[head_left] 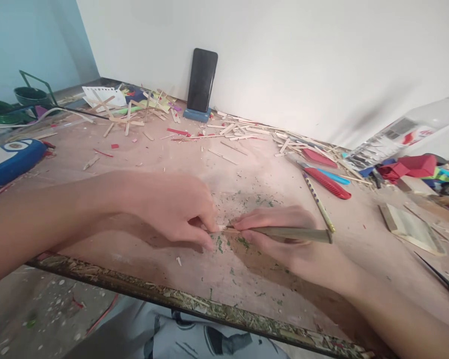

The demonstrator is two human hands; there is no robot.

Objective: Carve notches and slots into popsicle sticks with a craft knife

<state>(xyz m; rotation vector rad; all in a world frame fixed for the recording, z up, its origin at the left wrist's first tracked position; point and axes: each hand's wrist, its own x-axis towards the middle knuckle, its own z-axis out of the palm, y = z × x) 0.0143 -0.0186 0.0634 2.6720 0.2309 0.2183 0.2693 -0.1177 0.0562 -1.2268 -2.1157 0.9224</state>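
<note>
My left hand [179, 209] is closed in a pinch just above the worktable [142, 269]. From its fingertips juts a small pale sliver [221, 228], too small to name. Facing it, my right hand [295, 234] is wrapped round a flat olive-green bar [295, 233] with a square end. The bar's narrow tip points at the pale sliver, and my fingers partly cover it, so its kind is unclear. Whether tip and sliver touch, I cannot tell. Green shavings [243, 242] are scattered beneath and around both hands.
Behind my hands, a phone [202, 80] leans upright on a blue stand. Thin wooden sticks [232, 130] lie along the wall. To the right are a red cutter [327, 183], a patterned pencil [319, 203] and a tilted plastic bottle [400, 132]. Dark scissor-like blades [439, 276] lie near the right edge.
</note>
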